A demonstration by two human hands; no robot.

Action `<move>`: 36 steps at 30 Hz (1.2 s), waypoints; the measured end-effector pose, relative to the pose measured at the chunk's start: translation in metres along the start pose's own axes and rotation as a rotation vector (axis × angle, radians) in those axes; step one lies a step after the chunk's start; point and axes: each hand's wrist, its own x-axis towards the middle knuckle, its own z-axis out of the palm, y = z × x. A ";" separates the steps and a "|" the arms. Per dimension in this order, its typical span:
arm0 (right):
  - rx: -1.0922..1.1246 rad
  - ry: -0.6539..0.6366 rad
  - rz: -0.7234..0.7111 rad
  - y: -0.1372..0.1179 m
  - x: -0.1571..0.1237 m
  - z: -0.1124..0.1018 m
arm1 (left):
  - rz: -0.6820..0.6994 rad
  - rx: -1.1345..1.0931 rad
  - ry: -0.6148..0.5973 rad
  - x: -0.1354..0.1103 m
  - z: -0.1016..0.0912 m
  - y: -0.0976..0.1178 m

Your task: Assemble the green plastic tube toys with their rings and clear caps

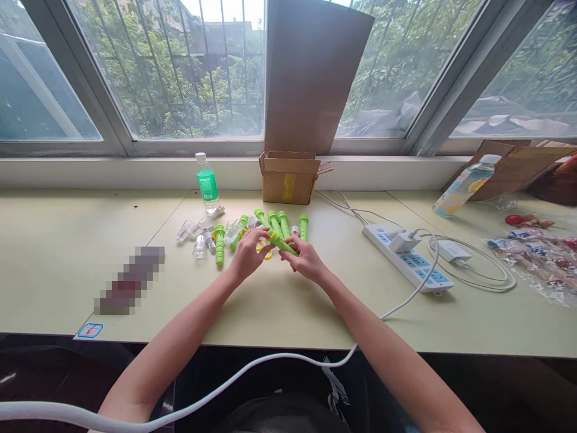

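"White cable comes closest, a thick, smooth cord looping across the bottom of the frame. What's beyond it?"

"Two bare hands near the middle of the frame, with a green plastic tube slanting between them, over the pale, flat worktop."

"How are the fingers set?"

"On the left hand they pinch the tube's wider, collared end. On the right hand they grasp its narrower end, lower and to the right."

"Heavy, would you say?"

"Light, I'd judge, and stiff: moulded plastic that shouldn't dent under an ordinary grip. Its smooth skin may slip a little, so the collar looks the surest hold, with the shaft for steadying."

"And the pieces around it?"

"Left of the hands is a similar banded green tube. Beside it, clear plastic cups, glossy and rigid, are probably the likeliest to crack. Thin yellow rings show just below the held tube."

"Anything softer?"

"Matte, creasable cardboard: a brown box with yellow tape, upper centre."
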 end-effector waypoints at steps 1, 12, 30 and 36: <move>0.008 0.002 -0.003 -0.001 0.000 0.000 | -0.001 -0.001 -0.001 0.000 0.000 0.000; 0.055 -0.028 0.024 -0.001 0.000 -0.002 | 0.043 0.026 0.015 0.000 0.000 0.001; 0.081 -0.038 0.029 -0.004 -0.001 -0.002 | 0.045 -0.016 0.004 -0.001 0.001 0.005; -0.009 -0.070 -0.049 -0.004 0.000 -0.002 | 0.052 -0.027 -0.030 0.000 -0.002 0.004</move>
